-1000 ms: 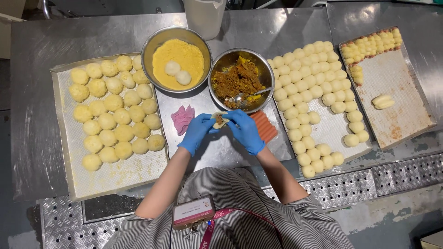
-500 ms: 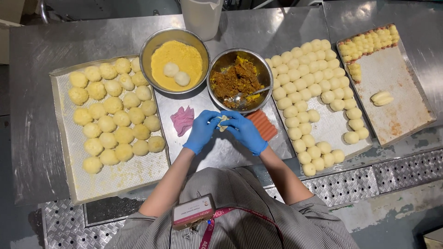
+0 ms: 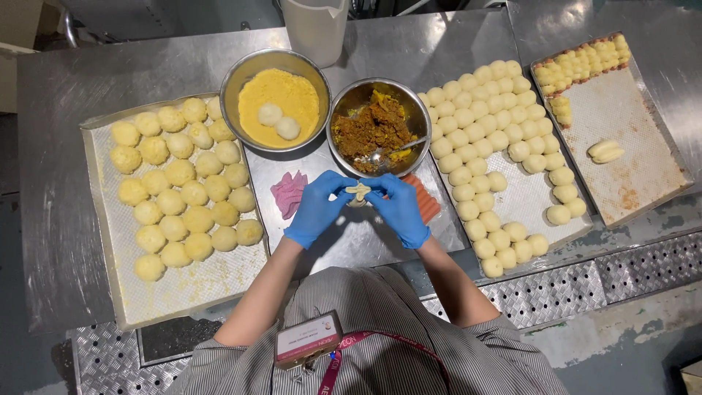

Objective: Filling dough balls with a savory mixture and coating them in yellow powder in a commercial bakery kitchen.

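Both my hands wear blue gloves and meet over the middle of the steel table. My left hand (image 3: 316,208) and my right hand (image 3: 401,208) together pinch a small piece of pale dough (image 3: 358,192) between their fingertips. Just beyond them stands a steel bowl of brown filling (image 3: 376,126) with a spoon (image 3: 387,153) in it. A steel bowl of yellow crumbs (image 3: 276,99) holds two pale dough balls.
A tray (image 3: 186,289) at left carries several crumb-coated balls. A sheet (image 3: 537,197) at right holds several plain dough balls. A far-right tray (image 3: 621,139) has shaped pieces. Pink slices (image 3: 289,194) and orange strips (image 3: 424,199) lie near my hands. A white jug (image 3: 316,29) stands behind.
My hands have kept working the dough piece in place, fingers closing around it and shifting slightly. Nothing else on the table has moved.
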